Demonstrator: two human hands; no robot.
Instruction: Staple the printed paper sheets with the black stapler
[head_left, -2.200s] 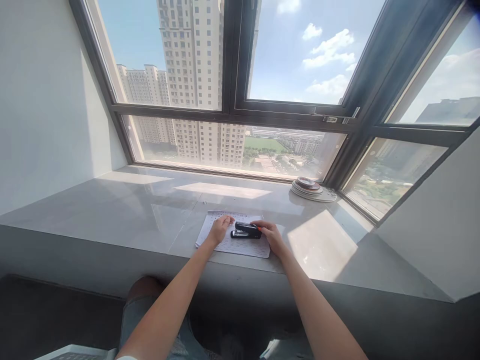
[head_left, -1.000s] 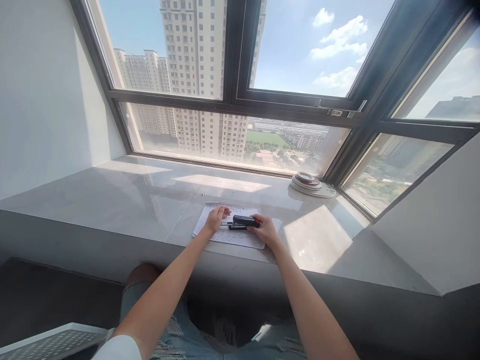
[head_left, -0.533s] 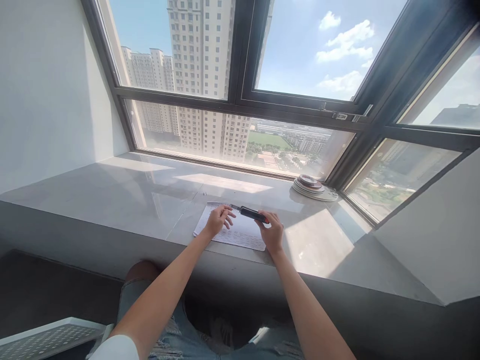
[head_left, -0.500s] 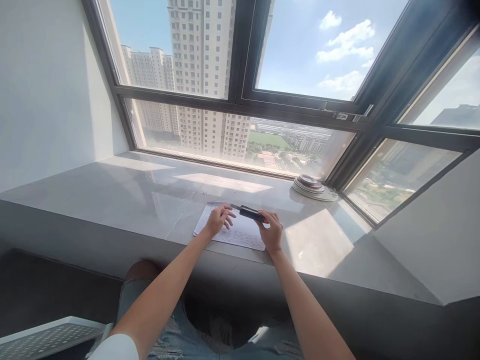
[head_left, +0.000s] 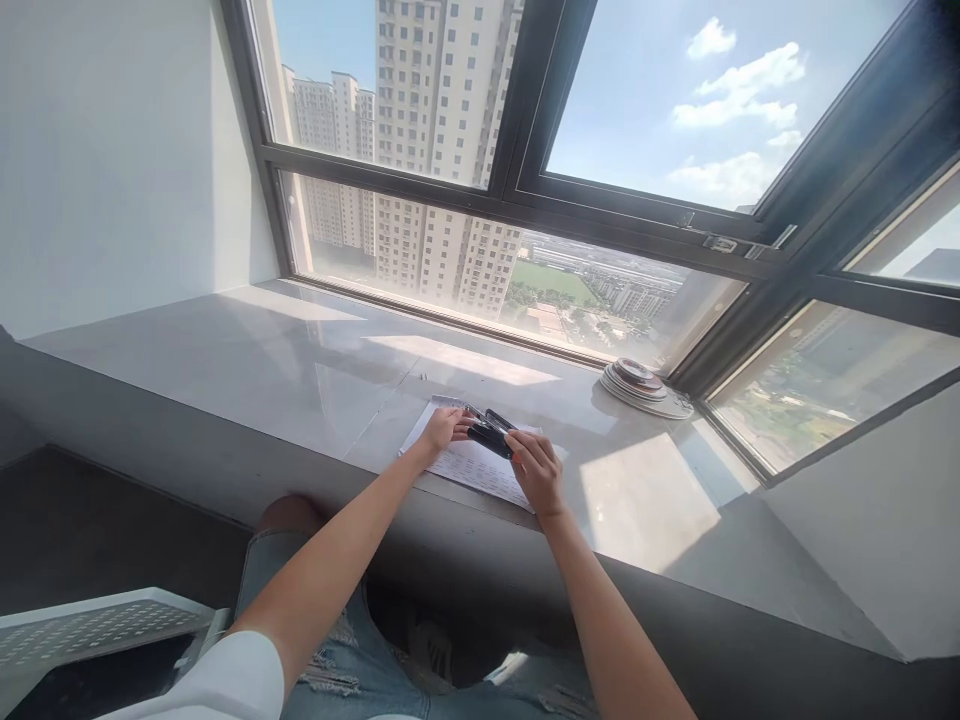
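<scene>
A black stapler [head_left: 491,437] is over the written-on paper [head_left: 480,472], and its two arms are spread apart with a metal strip showing between them. My right hand [head_left: 537,472] grips its right end, where a bit of orange-red shows by the fingers. At the left end of the stapler, the fingers of my left hand [head_left: 444,430] are closed against it. Those fingertips are partly hidden, so a smaller item in them cannot be made out. Beyond the paper, a tiny thin piece [head_left: 423,377] lies on the sill.
The wide grey tiled sill [head_left: 247,365] runs below dark-framed windows [head_left: 517,200]. A stack of round discs or plates [head_left: 641,390] stands at the right by the window corner. A white perforated chair-like panel [head_left: 97,635] is at lower left.
The stapler has turned and its arms now stand apart. My left hand has closed on its left end. The view has shifted, so the window scene sits further right.
</scene>
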